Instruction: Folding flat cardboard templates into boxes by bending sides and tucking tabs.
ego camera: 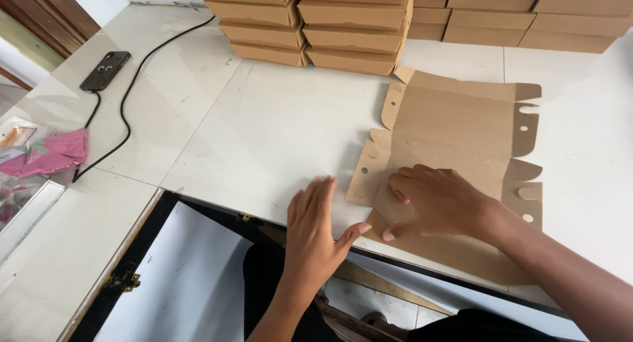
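So we've got a flat, unfolded brown cardboard box blank (455, 138) lying on the white tabletop (277, 131), toward the right side and close to the near edge, with its tabs and little punched holes sticking out along the left and right sides. Our right hand (438, 200) is pressed down on the lower left part of the blank, fingers slightly curled and pointing left, palm down, not gripping anything, just pinning the cardboard flat. Our left hand (316, 227) is open and flat too, fingers together and pointing away from us, resting on the tabletop just beside the blank's left edge, with the thumb stretched out right toward the near corner of the cardboard, close to the right thumb. It isn't holding anything either. Behind the blank, along the far side, there are stacks of folded cardboard boxes (349, 32) in the same brown, several piles side by side. Way off on the left there's a dark phone (105, 70) lying face down with a black cable (132, 85) running from it across the tabletop, and near the left edge a pink plastic bag (56, 154) next to some clear packaging we can't really make out.
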